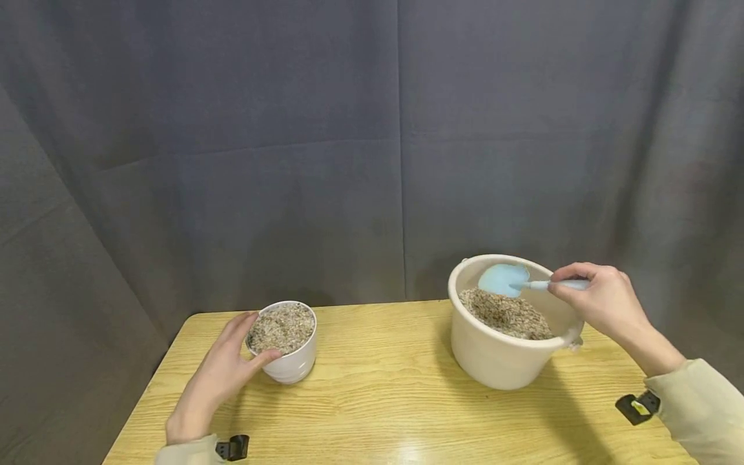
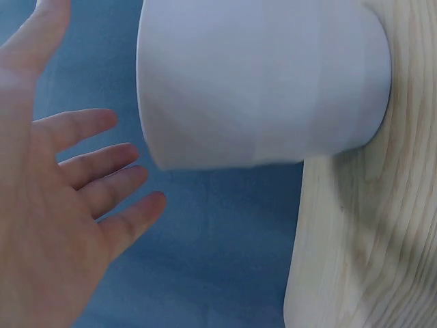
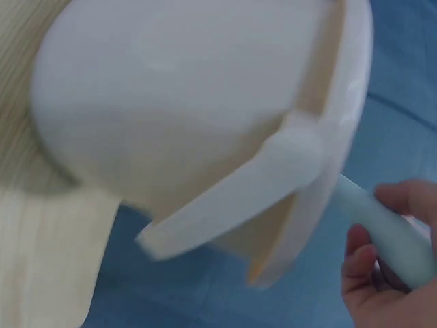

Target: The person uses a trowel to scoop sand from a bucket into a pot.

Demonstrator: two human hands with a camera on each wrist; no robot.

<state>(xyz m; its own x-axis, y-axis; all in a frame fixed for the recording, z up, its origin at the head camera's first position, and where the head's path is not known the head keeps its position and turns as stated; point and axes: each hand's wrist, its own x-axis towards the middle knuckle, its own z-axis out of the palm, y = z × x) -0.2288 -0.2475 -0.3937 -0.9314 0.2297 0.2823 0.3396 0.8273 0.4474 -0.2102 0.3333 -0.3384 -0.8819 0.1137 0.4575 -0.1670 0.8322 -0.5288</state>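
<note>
A white pot (image 1: 292, 367) filled with speckled, gravel-like grains (image 1: 283, 328) stands at the left of the table. Spread around its near left side is my left hand (image 1: 223, 368). In the left wrist view, the fingers (image 2: 113, 191) are loosely extended, with a gap between them and the pot wall. My right hand (image 1: 604, 298) grips the handle of a light blue trowel (image 1: 503, 279). The trowel's blade is inside a cream bucket (image 1: 494, 365), over brown-grey grains (image 1: 508, 315). In the right wrist view the bucket rim hides the blade.
The wooden table (image 1: 372, 374) carries both containers, with bare wood between them. A plastic bucket handle (image 3: 232, 198) hangs along the bucket's outside. Behind the table hangs a dark grey curtain (image 1: 290, 161). Each wrist wears a small black device.
</note>
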